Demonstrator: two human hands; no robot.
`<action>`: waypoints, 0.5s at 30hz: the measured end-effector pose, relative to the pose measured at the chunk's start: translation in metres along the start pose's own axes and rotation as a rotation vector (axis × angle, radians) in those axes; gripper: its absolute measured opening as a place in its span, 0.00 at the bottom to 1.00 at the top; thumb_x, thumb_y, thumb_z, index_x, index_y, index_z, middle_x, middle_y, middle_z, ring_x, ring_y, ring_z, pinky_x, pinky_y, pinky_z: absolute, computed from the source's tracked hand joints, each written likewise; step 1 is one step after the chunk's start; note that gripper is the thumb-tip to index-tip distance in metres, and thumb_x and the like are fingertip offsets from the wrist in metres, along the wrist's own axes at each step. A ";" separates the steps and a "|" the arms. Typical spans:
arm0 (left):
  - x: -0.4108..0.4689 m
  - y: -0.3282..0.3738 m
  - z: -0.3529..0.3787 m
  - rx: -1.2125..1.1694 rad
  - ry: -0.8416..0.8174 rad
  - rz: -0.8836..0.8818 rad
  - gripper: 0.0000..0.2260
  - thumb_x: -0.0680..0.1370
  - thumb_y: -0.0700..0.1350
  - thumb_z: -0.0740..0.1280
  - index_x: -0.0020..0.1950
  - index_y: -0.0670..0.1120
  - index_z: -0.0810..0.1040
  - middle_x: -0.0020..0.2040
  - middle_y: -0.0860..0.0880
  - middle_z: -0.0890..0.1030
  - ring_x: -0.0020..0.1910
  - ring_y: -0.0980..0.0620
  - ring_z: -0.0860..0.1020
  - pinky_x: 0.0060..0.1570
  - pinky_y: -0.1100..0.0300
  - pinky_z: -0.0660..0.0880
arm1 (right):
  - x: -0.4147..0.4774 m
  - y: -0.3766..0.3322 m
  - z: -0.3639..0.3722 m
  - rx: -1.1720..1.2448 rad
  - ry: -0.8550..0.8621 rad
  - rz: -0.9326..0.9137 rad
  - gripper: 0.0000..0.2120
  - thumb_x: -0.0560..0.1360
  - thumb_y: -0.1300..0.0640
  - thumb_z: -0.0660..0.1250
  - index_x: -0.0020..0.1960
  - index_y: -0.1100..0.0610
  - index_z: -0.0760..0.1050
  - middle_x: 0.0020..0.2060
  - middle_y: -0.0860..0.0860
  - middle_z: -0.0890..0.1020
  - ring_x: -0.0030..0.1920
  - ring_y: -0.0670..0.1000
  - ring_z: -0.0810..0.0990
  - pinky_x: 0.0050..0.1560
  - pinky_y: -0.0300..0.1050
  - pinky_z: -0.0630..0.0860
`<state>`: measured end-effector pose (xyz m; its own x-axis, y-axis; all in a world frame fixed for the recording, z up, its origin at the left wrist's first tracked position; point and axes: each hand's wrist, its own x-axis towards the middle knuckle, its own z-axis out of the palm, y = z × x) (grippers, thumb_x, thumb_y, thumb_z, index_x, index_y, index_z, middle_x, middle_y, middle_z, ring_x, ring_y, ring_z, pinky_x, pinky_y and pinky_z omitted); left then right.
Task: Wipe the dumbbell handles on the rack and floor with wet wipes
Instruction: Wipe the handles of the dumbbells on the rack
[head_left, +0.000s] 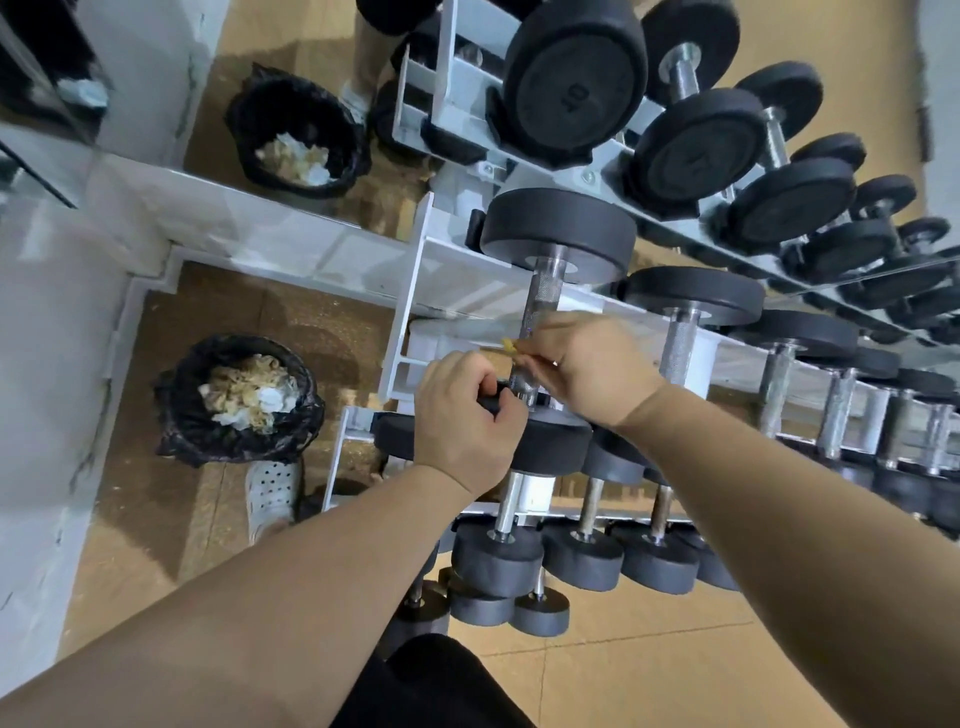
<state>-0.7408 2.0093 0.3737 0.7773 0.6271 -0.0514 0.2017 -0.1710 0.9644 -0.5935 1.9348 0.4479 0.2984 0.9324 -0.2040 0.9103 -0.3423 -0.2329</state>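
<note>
Left hand (465, 421): fingers curled tight round a small black piece (493, 401) at the near end of the handle; cannot tell what the piece is. Right hand (587, 371): thumb and fingers pinch a small yellow scrap (510, 345), held right against the handle (543, 293); cannot tell whether it is a wipe.

Both hands sit on the lower half of that knurled steel handle, left hand on its left side, right hand on its right, close together but apart. The handle belongs to the leftmost dumbbell (558, 234) on the top tier of the white rack (415, 291). Its near head (556, 441) lies just under the 2 hands, partly covered by the left wrist.

More dumbbells run off to the right on the same tier, the next one (685, 332) just beside the right hand. Smaller dumbbells (582, 558) sit on the lower tier.

Left of the rack, a black-lined bin (179, 415) holds crumpled paper (244, 397), and a white shoe (272, 491) stands on the tan floor (649, 649). A mirror (311, 31) behind reflects rack and bin.
</note>
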 end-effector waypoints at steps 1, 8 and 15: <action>0.000 0.000 0.000 -0.008 0.003 0.003 0.08 0.73 0.50 0.58 0.38 0.49 0.63 0.35 0.56 0.64 0.38 0.49 0.65 0.40 0.57 0.60 | -0.005 -0.004 0.001 -0.006 -0.067 -0.043 0.18 0.81 0.50 0.58 0.47 0.58 0.83 0.36 0.53 0.79 0.38 0.57 0.79 0.36 0.46 0.75; -0.001 -0.004 0.002 0.016 0.002 -0.031 0.09 0.72 0.53 0.57 0.37 0.49 0.63 0.35 0.55 0.65 0.39 0.51 0.64 0.41 0.58 0.61 | 0.033 0.011 -0.006 -0.121 0.182 0.125 0.11 0.78 0.53 0.65 0.49 0.56 0.84 0.38 0.55 0.82 0.38 0.60 0.81 0.38 0.52 0.79; -0.002 0.002 0.009 0.024 0.061 -0.070 0.11 0.70 0.49 0.60 0.32 0.50 0.59 0.33 0.54 0.64 0.38 0.48 0.66 0.39 0.54 0.64 | 0.001 0.003 0.005 0.051 0.058 0.078 0.13 0.79 0.52 0.64 0.43 0.58 0.82 0.36 0.53 0.82 0.37 0.56 0.80 0.38 0.50 0.78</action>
<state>-0.7365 2.0012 0.3732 0.7233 0.6830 -0.1017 0.2686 -0.1427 0.9526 -0.5922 1.9338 0.4420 0.3856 0.9072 -0.1683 0.8683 -0.4185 -0.2664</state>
